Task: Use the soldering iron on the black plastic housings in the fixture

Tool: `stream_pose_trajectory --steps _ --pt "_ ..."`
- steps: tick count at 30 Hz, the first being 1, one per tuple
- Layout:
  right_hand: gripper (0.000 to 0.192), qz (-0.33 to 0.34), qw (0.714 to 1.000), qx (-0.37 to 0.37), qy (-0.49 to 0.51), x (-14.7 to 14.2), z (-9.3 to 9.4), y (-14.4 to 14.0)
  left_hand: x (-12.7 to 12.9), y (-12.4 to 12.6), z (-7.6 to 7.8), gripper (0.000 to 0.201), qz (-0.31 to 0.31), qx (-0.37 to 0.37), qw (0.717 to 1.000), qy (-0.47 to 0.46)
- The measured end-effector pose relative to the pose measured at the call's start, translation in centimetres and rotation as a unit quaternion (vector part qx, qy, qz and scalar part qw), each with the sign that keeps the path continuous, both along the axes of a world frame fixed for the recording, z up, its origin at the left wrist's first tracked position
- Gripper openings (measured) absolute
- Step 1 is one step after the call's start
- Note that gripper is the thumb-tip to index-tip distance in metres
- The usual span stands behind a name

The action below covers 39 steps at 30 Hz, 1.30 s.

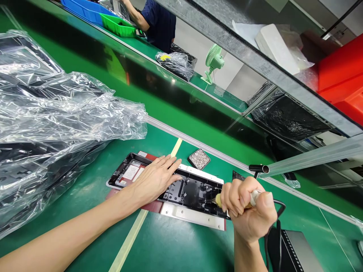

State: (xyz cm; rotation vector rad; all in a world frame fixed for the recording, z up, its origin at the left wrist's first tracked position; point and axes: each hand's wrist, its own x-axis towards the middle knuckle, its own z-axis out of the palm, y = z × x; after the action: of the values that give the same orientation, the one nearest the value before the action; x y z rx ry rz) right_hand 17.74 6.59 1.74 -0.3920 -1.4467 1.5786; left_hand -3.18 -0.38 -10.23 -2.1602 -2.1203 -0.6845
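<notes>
A long black plastic housing (193, 191) lies on a fixture of dark red board and pale metal strips (187, 214) on the green bench. Across its middle my left hand (159, 174) rests flat, fingers stretched out. My right hand (248, 207) is wrapped round the yellowish handle of a corded tool that looks like a soldering iron (218, 200). Its tip points down into the right part of the housing; whether it touches the plastic I cannot tell. Just beyond the housing sits a small black dish of tiny metallic pieces (200, 159).
Plastic-wrapped black parts (70, 109) are piled at left. A metal tube holder (258, 169) and a dark grey box (297, 251) stand at right. Overhead runs a metal shelf (255, 56). Across the bench are a person (160, 26), bins (117, 25) and a fan (214, 60).
</notes>
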Motion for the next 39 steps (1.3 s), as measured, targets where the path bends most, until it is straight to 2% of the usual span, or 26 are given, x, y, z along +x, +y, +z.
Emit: stream_pose_trajectory --steps 3,16,24,33,39 --pt "0.045 0.018 1.000 0.008 -0.015 0.3 0.1 0.3 0.0 0.0 0.2 0.054 -0.003 -0.013 1.000 0.007" --pt "0.042 -0.011 1.000 -0.003 -0.016 0.1 0.5 0.5 0.0 0.1 0.2 0.055 0.009 -0.016 1.000 0.018" --pt "0.031 0.097 0.994 0.036 -0.022 1.0 0.9 1.4 0.1 0.0 0.2 0.054 0.012 -0.001 1.000 0.016" --pt "0.041 -0.010 0.999 0.028 0.020 1.2 1.6 1.4 0.1 -0.1 0.4 0.056 0.006 0.007 1.000 0.014" --pt "0.044 -0.025 0.999 0.029 0.011 1.3 1.8 1.2 0.0 -0.1 0.3 0.056 0.012 0.014 1.000 -0.002"
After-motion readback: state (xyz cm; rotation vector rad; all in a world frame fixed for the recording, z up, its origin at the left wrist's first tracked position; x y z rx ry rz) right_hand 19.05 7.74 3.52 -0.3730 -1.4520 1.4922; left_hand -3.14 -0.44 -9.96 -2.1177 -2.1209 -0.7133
